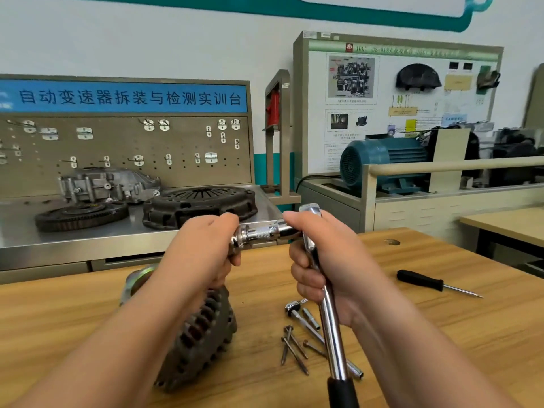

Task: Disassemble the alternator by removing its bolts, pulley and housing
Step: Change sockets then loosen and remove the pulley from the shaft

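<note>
Likely heavy and rigid, best gripped round its ribbed housing, the alternator (203, 328) lies on the counter (426, 334) beneath the left hand (206, 248), whose fingers pinch the socket (254, 234) while the right hand (321, 260) wraps the ratchet handle (331, 334).

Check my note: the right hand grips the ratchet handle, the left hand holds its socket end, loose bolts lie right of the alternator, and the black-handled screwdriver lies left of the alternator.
One detail is wrong: the screwdriver lies right of the alternator, beyond the bolts, as the head view shows. The rest stands: right hand on the ratchet handle, left hand on the socket end.
</note>
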